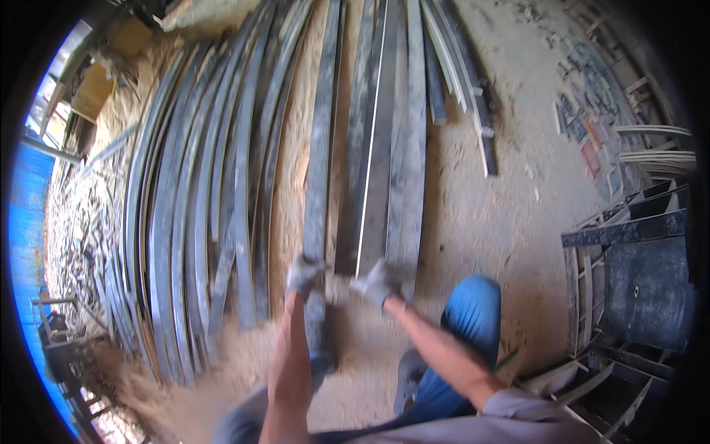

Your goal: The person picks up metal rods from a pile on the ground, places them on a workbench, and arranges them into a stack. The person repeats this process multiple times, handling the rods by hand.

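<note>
My left hand (pixel 305 274), in a grey-white work glove, is closed around the near end of a long dark plank (pixel 320 155) that runs away from me. My right hand (pixel 376 284), gloved the same way, is closed at the near end of another long dark board (pixel 379 200) with a pale edge along its left side. Its fingertips are blurred against that end. A greyer board (pixel 407 214) lies alongside to the right, just beyond my right hand. A narrow strip of ground shows between the two boards at my hands.
Many long dark boards (pixel 192 185) lie side by side on the left. Shorter strips (pixel 473 96) lie at the far right. Scrap pieces (pixel 592 148) litter the right side, with a dark frame (pixel 643 288) nearer me. A blue wall (pixel 29 214) stands at the left edge.
</note>
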`<state>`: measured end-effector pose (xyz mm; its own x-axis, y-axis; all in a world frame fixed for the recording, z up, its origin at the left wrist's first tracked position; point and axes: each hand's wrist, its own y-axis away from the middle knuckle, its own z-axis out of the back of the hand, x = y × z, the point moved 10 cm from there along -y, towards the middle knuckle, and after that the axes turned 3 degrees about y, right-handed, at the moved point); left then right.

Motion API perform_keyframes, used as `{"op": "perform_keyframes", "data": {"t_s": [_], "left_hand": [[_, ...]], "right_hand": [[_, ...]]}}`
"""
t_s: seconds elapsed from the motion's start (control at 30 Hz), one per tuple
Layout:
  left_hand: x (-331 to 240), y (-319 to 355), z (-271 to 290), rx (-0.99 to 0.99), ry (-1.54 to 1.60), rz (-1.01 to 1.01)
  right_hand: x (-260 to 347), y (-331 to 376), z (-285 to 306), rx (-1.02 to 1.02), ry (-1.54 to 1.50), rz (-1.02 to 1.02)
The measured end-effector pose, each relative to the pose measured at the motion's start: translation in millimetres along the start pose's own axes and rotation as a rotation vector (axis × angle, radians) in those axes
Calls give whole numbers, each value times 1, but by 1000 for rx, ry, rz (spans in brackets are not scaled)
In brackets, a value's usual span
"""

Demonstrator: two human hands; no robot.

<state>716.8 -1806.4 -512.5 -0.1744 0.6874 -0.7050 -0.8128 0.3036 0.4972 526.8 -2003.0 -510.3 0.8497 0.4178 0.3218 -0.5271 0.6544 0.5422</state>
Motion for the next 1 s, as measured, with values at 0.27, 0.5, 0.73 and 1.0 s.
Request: {"op": "perform_keyframes", "data": {"t_s": [0.27, 0.5, 0.73, 1.0], "left_hand": [[-28, 41, -71, 691, 1093, 267], [-29, 50, -52, 568, 1145, 302], [-52, 47, -121, 569, 672, 178], [-28, 30, -50, 197, 324, 178]], "right_hand": [[46, 57, 17, -116, -105, 456], [54, 42, 40, -122, 172, 443], [-133, -42, 68, -496, -185, -356], [-26, -25, 62, -257, 158, 35]]}}
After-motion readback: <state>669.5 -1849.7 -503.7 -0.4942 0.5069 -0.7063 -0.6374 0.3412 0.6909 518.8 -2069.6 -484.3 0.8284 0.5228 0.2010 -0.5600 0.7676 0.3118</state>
